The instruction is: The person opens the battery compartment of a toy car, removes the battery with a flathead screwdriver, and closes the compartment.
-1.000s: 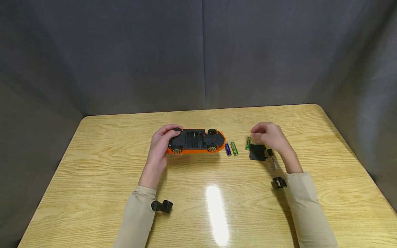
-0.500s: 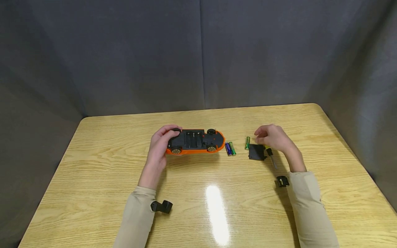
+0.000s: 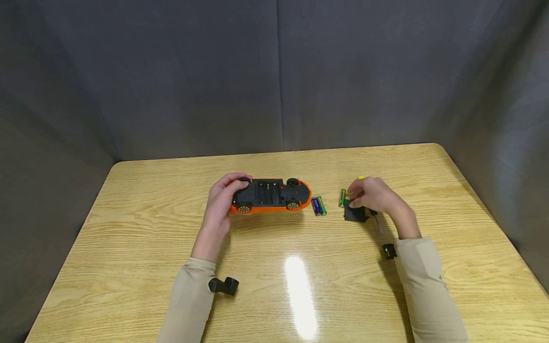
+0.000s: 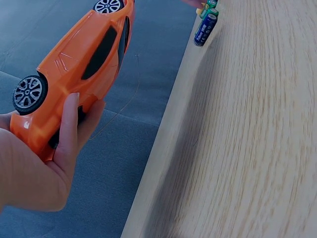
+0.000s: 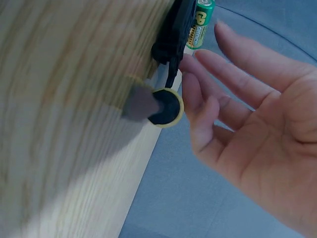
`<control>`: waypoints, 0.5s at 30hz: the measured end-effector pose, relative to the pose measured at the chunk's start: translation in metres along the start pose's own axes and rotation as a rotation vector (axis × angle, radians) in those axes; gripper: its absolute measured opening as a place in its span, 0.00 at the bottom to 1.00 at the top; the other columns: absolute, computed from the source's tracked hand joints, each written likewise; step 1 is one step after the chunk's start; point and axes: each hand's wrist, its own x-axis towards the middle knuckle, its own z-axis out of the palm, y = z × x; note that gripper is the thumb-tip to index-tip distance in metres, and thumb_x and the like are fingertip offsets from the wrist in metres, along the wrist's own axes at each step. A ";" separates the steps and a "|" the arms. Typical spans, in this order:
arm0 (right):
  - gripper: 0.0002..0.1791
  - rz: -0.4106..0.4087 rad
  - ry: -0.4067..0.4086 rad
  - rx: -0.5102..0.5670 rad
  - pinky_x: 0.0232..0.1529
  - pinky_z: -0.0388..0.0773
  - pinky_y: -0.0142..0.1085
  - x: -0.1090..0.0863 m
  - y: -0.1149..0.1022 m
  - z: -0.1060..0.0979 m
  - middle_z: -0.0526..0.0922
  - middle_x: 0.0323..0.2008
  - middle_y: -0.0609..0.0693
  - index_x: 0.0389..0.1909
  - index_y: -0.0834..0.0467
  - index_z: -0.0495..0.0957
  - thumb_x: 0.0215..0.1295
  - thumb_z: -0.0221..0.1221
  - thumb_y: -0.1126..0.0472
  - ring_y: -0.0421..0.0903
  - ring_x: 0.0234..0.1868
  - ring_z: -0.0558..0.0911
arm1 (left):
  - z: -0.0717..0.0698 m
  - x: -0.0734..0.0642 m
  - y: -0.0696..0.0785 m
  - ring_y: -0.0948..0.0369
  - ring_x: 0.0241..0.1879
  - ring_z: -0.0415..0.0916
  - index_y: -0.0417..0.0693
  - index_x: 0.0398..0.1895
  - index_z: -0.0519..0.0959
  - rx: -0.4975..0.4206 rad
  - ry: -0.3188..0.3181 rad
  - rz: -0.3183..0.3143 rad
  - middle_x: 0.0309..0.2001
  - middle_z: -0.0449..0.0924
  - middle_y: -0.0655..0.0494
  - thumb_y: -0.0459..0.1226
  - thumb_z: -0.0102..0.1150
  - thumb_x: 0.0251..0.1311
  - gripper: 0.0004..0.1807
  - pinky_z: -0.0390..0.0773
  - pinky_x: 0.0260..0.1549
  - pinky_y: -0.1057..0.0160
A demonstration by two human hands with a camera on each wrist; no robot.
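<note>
My left hand (image 3: pixel 220 200) grips the rear end of an orange toy car (image 4: pixel 79 64), its black underside facing me in the head view. A bare battery compartment (image 3: pixel 269 193) shows in that underside. My right hand (image 3: pixel 377 194) is low over a black battery cover (image 3: pixel 355 213), fingers bent and thumb apart from them. Just left of its fingertips lies a green battery (image 5: pixel 200 25). Beneath the hand is a yellow-and-black screwdriver (image 5: pixel 166 106), its handle partly hidden in the head view and its shaft pointing toward me.
Side by side near the car's front end lie a blue battery (image 3: pixel 316 206) and another green battery (image 3: pixel 322 206). All rest on a wooden table (image 3: pixel 150 228), whose far edge meets a grey curtain (image 3: pixel 193 85).
My right hand drew back right, then came left and down over the cover and screwdriver. The blue battery and its green neighbour now lie closer together. The car and left hand stay put.
</note>
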 end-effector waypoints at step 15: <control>0.18 0.074 -0.097 -0.088 0.44 0.79 0.48 0.003 -0.009 0.003 0.82 0.39 0.57 0.45 0.69 0.81 0.58 0.75 0.66 0.53 0.40 0.79 | -0.001 0.000 0.000 0.53 0.52 0.75 0.41 0.49 0.83 -0.014 -0.004 -0.020 0.56 0.78 0.50 0.31 0.61 0.65 0.11 0.85 0.36 0.61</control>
